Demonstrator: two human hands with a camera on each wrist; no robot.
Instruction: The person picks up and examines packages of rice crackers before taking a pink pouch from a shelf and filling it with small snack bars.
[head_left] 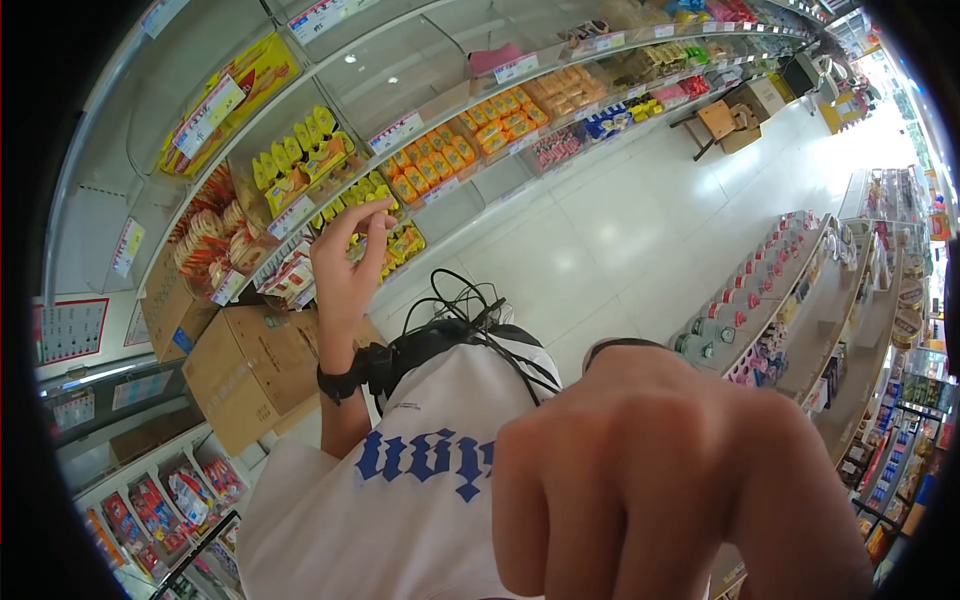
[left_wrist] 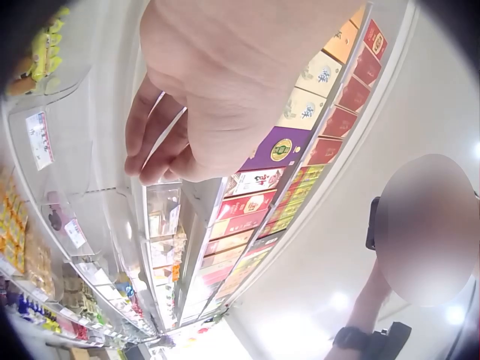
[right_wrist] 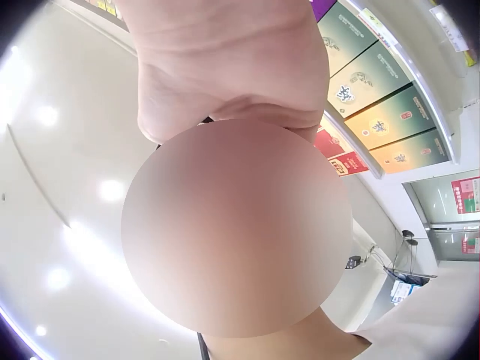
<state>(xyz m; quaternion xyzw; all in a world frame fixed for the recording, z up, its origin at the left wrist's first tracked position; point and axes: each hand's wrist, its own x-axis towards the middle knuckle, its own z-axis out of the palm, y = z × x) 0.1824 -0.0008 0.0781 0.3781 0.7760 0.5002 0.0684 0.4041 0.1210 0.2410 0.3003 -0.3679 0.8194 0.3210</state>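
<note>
Up at the shelf (head_left: 465, 205) in front of you, your left hand (head_left: 345, 262) was raised. Its fingers (left_wrist: 159, 142) were held together and lightly bent, gripping nothing. The fingertips were right at the yellow packs (head_left: 352, 193) on the shelf edge. From the head view I honestly couldn't tell if they were touching the packs or just short of them.

A row of orange packs (head_left: 435, 160) sat off to the right of that hand and a bit higher. Below it, down beside your forearm, were a couple of cardboard boxes (head_left: 250, 365). You had a black strap (head_left: 340, 382) round that wrist. In the left wrist view a purple box (left_wrist: 279, 148) showed just past the palm, with red boxes (left_wrist: 341, 120) further along from it.

Your right hand (head_left: 660, 470) was nowhere near the packs. It was close under the head camera, in front of your white shirt (head_left: 400, 480), with the knuckles facing up. The fingers were curled in like a loose fist and nothing showed in them. The right wrist view only caught the heel of that hand, with some green boxes (right_wrist: 360, 71) beyond it.
</note>
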